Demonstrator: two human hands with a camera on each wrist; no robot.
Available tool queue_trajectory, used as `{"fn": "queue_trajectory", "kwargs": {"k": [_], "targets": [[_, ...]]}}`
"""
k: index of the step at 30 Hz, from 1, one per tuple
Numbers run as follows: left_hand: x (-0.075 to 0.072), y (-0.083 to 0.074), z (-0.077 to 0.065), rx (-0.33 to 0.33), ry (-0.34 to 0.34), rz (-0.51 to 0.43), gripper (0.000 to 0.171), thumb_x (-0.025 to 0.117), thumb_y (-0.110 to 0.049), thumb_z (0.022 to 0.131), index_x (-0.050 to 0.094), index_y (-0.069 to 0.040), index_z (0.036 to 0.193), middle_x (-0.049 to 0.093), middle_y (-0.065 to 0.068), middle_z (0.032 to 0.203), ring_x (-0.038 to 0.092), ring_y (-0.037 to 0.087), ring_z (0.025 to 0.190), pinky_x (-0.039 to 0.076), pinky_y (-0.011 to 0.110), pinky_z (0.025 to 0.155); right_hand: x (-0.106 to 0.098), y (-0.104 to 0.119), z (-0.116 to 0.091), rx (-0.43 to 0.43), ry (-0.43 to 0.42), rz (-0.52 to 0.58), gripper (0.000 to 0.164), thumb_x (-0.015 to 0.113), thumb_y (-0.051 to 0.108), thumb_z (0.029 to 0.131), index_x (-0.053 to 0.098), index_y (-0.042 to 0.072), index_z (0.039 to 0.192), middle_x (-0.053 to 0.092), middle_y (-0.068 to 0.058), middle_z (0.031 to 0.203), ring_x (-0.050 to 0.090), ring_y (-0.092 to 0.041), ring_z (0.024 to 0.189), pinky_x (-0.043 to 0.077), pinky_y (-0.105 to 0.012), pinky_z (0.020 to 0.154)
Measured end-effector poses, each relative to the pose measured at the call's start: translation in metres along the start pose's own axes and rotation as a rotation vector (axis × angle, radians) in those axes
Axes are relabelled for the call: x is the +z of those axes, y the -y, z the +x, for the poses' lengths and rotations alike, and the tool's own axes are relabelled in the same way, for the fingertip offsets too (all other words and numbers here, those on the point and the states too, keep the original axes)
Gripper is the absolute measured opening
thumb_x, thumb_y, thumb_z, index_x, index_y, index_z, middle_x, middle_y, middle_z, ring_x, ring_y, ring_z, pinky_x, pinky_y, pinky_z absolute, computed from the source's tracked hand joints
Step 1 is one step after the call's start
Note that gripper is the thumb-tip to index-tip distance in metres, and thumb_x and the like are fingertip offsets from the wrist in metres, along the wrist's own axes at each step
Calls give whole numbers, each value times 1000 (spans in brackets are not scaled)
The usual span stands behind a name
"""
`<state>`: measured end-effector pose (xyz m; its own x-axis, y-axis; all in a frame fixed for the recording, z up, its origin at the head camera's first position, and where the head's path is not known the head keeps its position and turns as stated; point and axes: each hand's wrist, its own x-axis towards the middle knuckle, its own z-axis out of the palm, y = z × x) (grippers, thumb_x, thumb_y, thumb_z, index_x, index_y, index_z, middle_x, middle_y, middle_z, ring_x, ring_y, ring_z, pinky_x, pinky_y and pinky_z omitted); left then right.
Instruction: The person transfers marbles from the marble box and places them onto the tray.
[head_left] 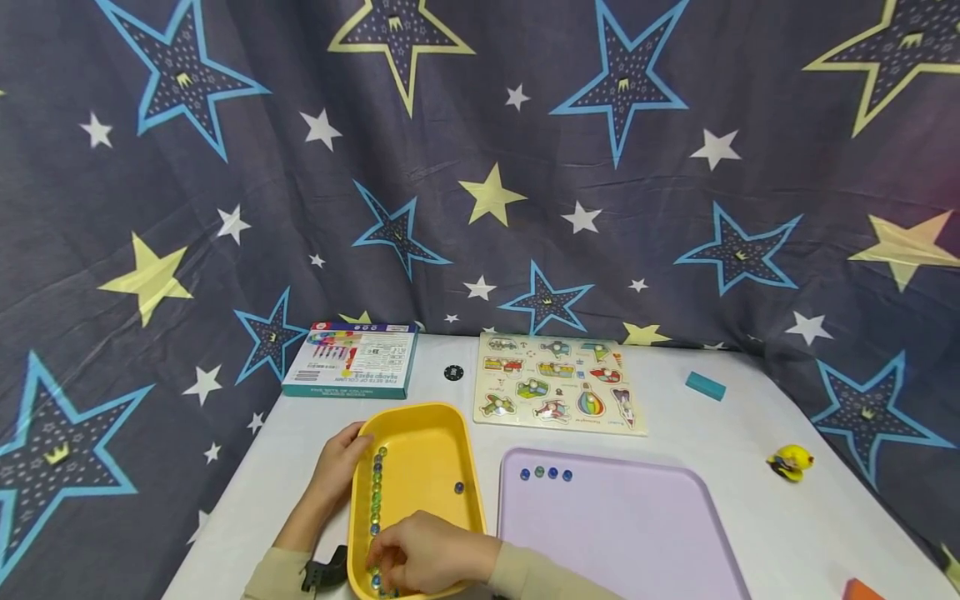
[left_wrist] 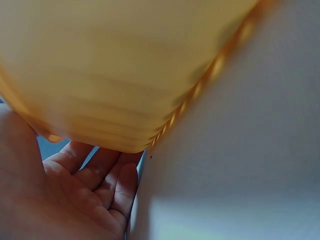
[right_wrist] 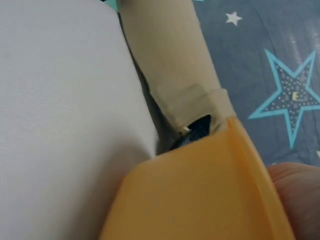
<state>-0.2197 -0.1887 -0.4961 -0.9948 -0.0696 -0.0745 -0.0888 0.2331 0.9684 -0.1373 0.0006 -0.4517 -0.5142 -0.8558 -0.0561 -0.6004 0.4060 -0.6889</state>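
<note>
In the head view a yellow tray (head_left: 423, 446) stands at the front, tilted, with a row of glass marbles (head_left: 377, 492) along its left side and one dark blue marble (head_left: 459, 487) farther right. My left hand (head_left: 335, 471) holds the tray's far left side; the left wrist view shows its thumb by the rim and its fingers (left_wrist: 100, 175) under the edge. Inside the near end my right hand (head_left: 431, 550) reaches down with bent fingers at the marble row. I cannot tell whether it pinches a marble. Only part of that hand (right_wrist: 300, 195) shows in the right wrist view.
To the right lies a purple tray (head_left: 615, 533) with several marbles (head_left: 552, 473) at its far left. Behind are a boxed toy (head_left: 348, 362), a black disc (head_left: 453, 372) and a picture puzzle board (head_left: 558, 383). A teal block (head_left: 706, 385) and a yellow toy (head_left: 791, 461) sit at right.
</note>
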Motion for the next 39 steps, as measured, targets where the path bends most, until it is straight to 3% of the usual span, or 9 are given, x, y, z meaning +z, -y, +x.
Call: {"fn": "queue_trajectory", "kwargs": {"k": [8, 18, 21, 25, 28, 34, 39], "targets": [[-1, 1, 0, 5, 2, 6, 32, 47, -27, 92, 57, -11, 117, 61, 12, 98, 56, 22, 81, 48, 24, 70, 5, -2, 5, 30, 81, -50, 16, 62, 11, 82, 67, 20, 94, 57, 22, 67, 48, 14, 60, 40, -6, 59], [-1, 2, 1, 19, 0, 1, 30, 48, -26, 91, 58, -10, 115, 61, 12, 97, 56, 22, 79, 48, 25, 68, 2, -1, 4, -2, 68, -34, 11, 59, 12, 84, 65, 21, 89, 54, 22, 69, 47, 12, 61, 40, -7, 59], [-1, 2, 1, 35, -2, 13, 31, 48, -26, 92, 58, -9, 115, 61, 13, 97, 56, 21, 79, 48, 24, 68, -3, 0, 0, -22, -4, -28, 12, 54, 15, 89, 65, 19, 91, 53, 20, 77, 46, 10, 66, 40, -8, 63], [-1, 1, 1, 33, -3, 22, 31, 48, -27, 92, 58, -9, 115, 61, 13, 97, 56, 21, 79, 48, 24, 68, -14, 2, -9, 5, -162, -13, 15, 49, 23, 93, 64, 20, 89, 51, 18, 81, 44, 7, 72, 39, -11, 68], [-1, 0, 1, 21, -4, 18, 31, 48, -27, 91, 58, -10, 115, 61, 12, 96, 56, 22, 78, 49, 25, 68, -23, 1, -19, 44, -273, 87, 14, 52, 29, 90, 61, 20, 85, 50, 17, 75, 45, 5, 67, 41, -13, 61], [0, -8, -3, -6, 22, -8, 32, 47, -26, 93, 56, -9, 118, 60, 14, 97, 57, 25, 78, 49, 24, 66, -45, -10, -51, 64, -440, 371, 11, 60, 23, 86, 62, 13, 88, 55, 6, 70, 45, 0, 57, 40, -16, 49], [1, -2, -1, -4, 11, -9, 34, 48, -29, 92, 56, -9, 118, 61, 13, 98, 57, 23, 78, 49, 24, 67, -56, -35, -82, 145, -547, 433, 14, 61, 24, 86, 62, 13, 93, 55, 1, 71, 43, -3, 55, 37, -17, 47]]}}
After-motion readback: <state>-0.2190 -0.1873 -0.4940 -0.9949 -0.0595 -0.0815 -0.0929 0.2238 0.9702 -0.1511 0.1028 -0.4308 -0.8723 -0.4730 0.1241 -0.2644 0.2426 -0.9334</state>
